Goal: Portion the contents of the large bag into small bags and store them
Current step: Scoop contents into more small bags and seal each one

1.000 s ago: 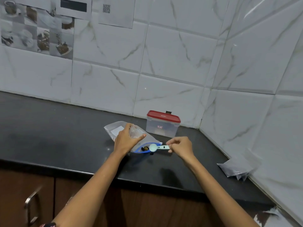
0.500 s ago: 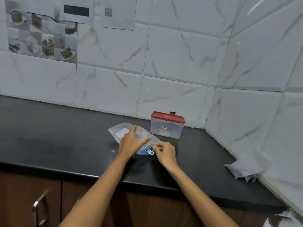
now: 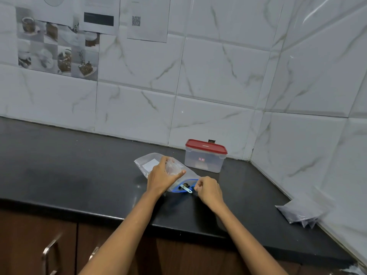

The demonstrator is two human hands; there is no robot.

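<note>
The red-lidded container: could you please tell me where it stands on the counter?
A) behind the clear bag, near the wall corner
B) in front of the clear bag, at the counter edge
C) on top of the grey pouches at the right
A: the red-lidded container stands behind the clear bag, close to the tiled corner, lid on.

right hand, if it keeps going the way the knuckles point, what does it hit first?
Likely the scoop lying at the blue mouth of the large bag, just ahead of the right hand; depth is hard to judge.
</note>
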